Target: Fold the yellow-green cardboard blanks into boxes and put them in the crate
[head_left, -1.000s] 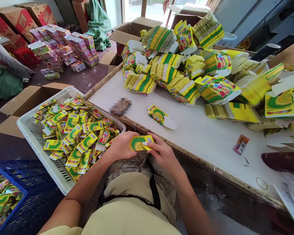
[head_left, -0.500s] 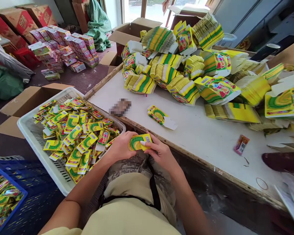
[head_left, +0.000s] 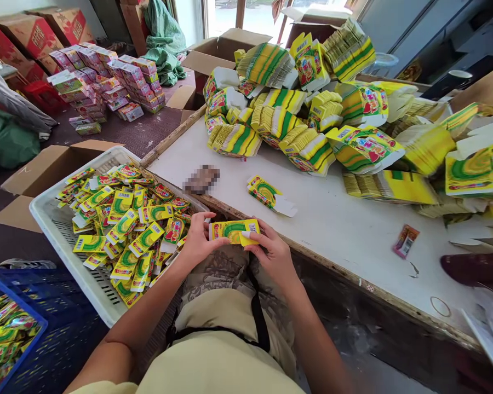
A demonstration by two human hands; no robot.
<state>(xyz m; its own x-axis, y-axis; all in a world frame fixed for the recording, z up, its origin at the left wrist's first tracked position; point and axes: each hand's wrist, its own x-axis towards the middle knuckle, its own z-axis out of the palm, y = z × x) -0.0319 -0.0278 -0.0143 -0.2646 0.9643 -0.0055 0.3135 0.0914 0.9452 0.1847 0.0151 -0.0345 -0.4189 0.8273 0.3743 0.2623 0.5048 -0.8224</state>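
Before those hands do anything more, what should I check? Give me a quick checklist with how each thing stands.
1. Held carton supported at both ends: ok, left hand at one end, right hand at the other.
2. Its barcode end fully shut: cannot tell, fingers cover part.
3. Its contents in place: cannot tell, the inside is hidden.
4. Loose carton on the table shut: not ok, a white flap sticks out.
5. White crate at the person's left: ok, heaped with cartons.

Past my fingers (head_left: 263,239), the white table (head_left: 328,232) carries one yellow carton (head_left: 263,191) just ahead, carton stacks (head_left: 277,123) farther off, a sachet (head_left: 405,241) well right.
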